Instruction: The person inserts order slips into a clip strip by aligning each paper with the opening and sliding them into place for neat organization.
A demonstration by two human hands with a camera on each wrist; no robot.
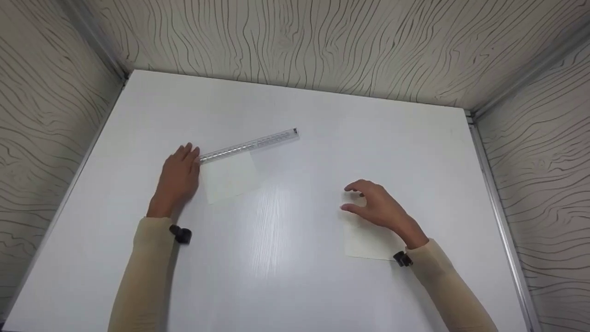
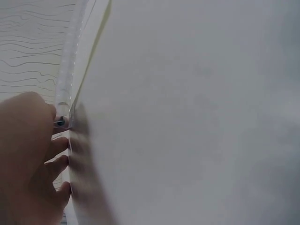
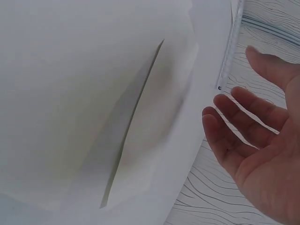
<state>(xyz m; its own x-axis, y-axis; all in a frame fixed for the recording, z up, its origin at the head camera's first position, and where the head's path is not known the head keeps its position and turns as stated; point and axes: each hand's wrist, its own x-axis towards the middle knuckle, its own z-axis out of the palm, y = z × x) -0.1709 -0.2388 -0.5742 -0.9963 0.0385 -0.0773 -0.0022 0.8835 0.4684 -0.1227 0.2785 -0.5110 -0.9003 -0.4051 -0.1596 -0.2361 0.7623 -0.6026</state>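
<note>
A clear plastic ruler (image 1: 249, 146) lies slantwise on the white table, along the top edge of a pale yellowish sheet of paper (image 1: 233, 180). My left hand (image 1: 179, 177) rests at the ruler's left end, its fingers stretched out. In the left wrist view, the ruler's end (image 2: 62, 110) meets that hand near the thumb and first finger. My right hand (image 1: 380, 205) hovers over a second pale sheet (image 1: 368, 244), thumb and fingers apart and loosely curved. Nothing is held in it. In the right wrist view, this sheet (image 3: 150, 122) has a lifted edge casting a shadow.
The white table (image 1: 295, 290) meets patterned wood-grain walls (image 1: 286, 41) at the back and sides. A metal rail (image 1: 502, 221) runs along its right edge. A small black camera sits on each wrist, at the cuff of a beige sleeve (image 1: 143, 276).
</note>
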